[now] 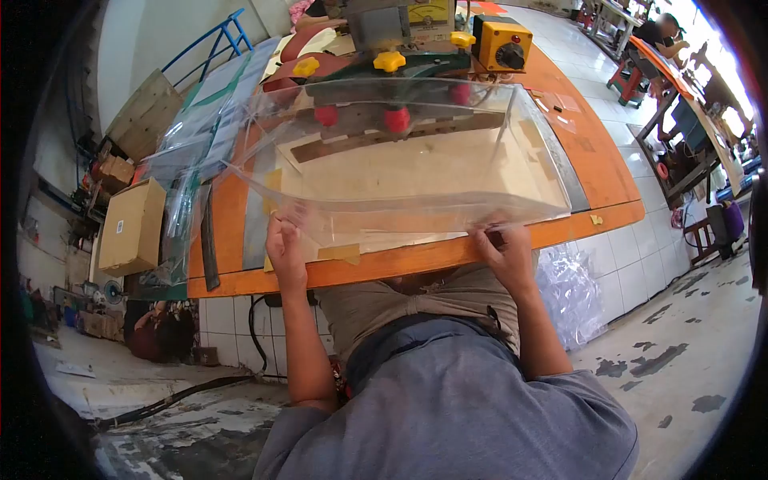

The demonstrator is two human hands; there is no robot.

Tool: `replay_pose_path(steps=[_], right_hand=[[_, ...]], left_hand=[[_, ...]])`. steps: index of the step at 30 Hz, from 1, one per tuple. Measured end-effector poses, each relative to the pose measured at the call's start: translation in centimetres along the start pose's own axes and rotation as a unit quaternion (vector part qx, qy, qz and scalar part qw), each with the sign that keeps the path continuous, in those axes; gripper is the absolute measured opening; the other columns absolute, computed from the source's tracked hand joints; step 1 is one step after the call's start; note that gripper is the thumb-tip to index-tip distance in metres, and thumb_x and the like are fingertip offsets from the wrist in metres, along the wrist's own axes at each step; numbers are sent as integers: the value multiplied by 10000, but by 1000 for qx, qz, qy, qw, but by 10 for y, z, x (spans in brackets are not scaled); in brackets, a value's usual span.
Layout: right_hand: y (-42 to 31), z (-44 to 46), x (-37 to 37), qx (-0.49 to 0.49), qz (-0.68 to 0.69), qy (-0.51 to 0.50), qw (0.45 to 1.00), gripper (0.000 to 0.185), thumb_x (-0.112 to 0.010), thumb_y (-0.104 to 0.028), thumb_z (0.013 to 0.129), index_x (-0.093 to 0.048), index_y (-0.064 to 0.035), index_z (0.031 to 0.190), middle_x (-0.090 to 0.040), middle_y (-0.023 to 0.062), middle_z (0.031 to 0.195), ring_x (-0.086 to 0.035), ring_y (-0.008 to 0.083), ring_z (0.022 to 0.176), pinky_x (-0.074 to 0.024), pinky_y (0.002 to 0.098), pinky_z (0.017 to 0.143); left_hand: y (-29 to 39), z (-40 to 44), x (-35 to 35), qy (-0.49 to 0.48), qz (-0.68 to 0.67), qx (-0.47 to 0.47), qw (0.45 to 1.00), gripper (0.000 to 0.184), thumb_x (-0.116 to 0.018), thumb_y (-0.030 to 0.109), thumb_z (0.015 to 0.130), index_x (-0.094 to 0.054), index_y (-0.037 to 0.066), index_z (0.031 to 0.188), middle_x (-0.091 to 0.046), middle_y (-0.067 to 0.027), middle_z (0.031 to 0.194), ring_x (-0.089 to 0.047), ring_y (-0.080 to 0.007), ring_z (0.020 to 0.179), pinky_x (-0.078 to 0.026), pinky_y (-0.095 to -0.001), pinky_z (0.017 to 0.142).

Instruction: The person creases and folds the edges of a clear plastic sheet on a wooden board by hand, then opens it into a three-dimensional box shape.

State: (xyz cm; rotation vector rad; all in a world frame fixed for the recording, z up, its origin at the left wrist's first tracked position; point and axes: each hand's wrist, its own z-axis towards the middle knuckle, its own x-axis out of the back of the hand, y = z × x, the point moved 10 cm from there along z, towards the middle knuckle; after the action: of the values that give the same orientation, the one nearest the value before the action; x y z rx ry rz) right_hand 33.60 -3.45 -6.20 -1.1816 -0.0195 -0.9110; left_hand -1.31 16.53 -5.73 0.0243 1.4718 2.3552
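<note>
A clear plastic sheet point(400, 180), seemingly folded or bag-shaped, stretches over the pale board point(360, 172) on the orange table point(588, 152). My left hand point(286, 244) pinches its near edge at the left, above the table's front edge. At the right, my right hand point(502, 244) has its fingers closed on the same near edge. Behind the plastic stands a machine point(384, 40) with yellow star knobs point(390, 61) and red knobs point(397, 120). A dark curved bar point(392, 138) shows through the plastic.
An orange control box point(502, 44) sits at the back of the table. Plastic sheets point(200, 120) lie to the left, near a cardboard box point(134, 227). Crumpled plastic point(568, 296) hangs low at the right. Another person point(660, 36) sits far off at the upper right.
</note>
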Motion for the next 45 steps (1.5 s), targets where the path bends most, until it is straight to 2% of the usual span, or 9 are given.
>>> replay_pose_path(steps=[7,13,18,23,25,27,34,43,45], right_hand=[[-9,-2,8,-8,31,-25,999,199,-760,-171,930,-701,19,943,-719,116,942,-680,215,829,-526,325,746],[49,-51,108,-43,103,281,953,215,-554,-172,1055,-662,-25,942,-551,12,735,-534,113,664,-428,265,621],[154,-110,150,-148,150,379,901,341,-484,-270,1080,-653,-27,911,-504,0,695,-496,115,664,-393,280,596],[267,-129,54,-205,-11,110,972,265,-635,-275,1001,-661,-12,983,-627,73,811,-585,195,758,-491,343,728],[252,-110,43,-241,-36,113,963,234,-663,-256,988,-676,-31,1051,-679,100,965,-619,221,857,-511,366,795],[227,-74,37,-47,-206,96,973,282,-687,-290,962,-678,-51,1112,-687,113,1059,-646,272,978,-522,407,804],[294,-28,23,57,-362,185,912,332,-703,-303,914,-682,-73,1153,-686,150,1134,-640,357,1091,-523,471,870],[221,-57,3,6,-433,22,901,352,-707,-307,887,-682,-74,1151,-682,175,1156,-627,406,1112,-510,513,928],[226,-63,7,-23,-369,51,928,340,-709,-317,885,-686,-69,1117,-687,176,1093,-637,411,1069,-509,526,915]], left_hand=[[9,-3,-26,-86,17,-38,995,428,-803,342,913,-563,35,1090,-616,-112,1287,-525,-201,1225,-372,-345,1092],[5,-4,-23,-54,15,1,998,327,-824,164,882,-554,49,1025,-615,-131,1318,-542,-215,1222,-358,-352,1116],[21,-3,-34,-82,41,-43,995,244,-783,145,926,-559,60,973,-573,-29,1044,-548,-175,1116,-376,-334,1094],[10,-4,-24,-71,61,-48,994,231,-771,148,940,-562,55,969,-535,-14,992,-548,-170,1068,-406,-324,1035],[11,-2,-26,-75,65,-41,994,230,-770,149,942,-565,51,975,-549,-18,1008,-545,-166,1047,-413,-318,1015],[17,-2,-31,-68,46,-54,995,220,-765,143,945,-575,45,996,-579,-39,1058,-542,-168,1039,-409,-315,1013],[11,-2,-27,-85,79,-53,992,231,-743,217,965,-552,87,973,-624,-174,1328,-563,-202,1197,-396,-383,1082],[10,-2,-27,-82,83,-42,992,225,-746,176,957,-548,71,978,-625,-153,1277,-569,-217,1190,-414,-367,1059],[16,-1,-29,-67,70,-57,994,220,-777,159,929,-575,71,923,-556,-20,984,-543,-171,1026,-408,-318,1004]])
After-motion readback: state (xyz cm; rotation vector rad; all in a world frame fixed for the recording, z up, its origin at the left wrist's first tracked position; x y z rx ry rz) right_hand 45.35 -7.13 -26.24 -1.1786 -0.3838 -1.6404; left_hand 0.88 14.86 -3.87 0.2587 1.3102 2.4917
